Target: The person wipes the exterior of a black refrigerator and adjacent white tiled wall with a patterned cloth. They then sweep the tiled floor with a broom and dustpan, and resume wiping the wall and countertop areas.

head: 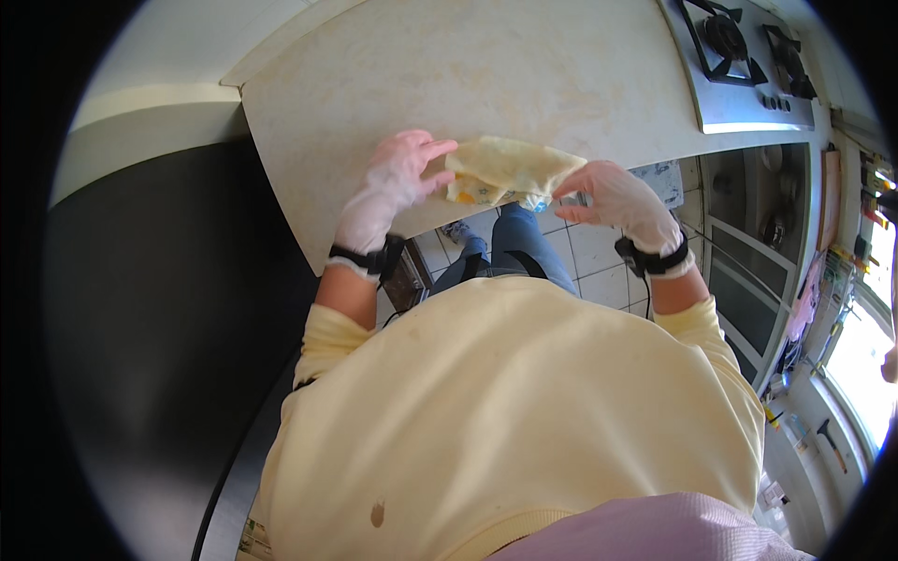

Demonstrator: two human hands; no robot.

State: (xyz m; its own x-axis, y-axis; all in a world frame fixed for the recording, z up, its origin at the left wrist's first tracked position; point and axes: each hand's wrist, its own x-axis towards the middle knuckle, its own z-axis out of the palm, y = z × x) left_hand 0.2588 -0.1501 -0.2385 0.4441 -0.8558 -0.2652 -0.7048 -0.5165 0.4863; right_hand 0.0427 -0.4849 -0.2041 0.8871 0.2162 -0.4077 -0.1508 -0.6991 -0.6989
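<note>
A pale yellow cloth with a printed underside (515, 165) lies folded over on the countertop, at its near edge, with its lower part at the rim of the counter. My left hand (410, 165), in a thin translucent glove, is beside the cloth's left end with thumb and fingers apart. At the right corner of the cloth is my right hand (607, 193), gloved the same way, its fingertips touching or very near the fabric; whether they pinch it cannot be told. Each wrist wears a black strap with a small device.
The beige countertop (456, 77) stretches away to a gas stove (744, 77) at the upper right. A large dark panel (175, 294) stands to the left. Below the counter at right are glass-fronted cabinets (754, 245). Tiled floor (596, 252) shows under the counter edge.
</note>
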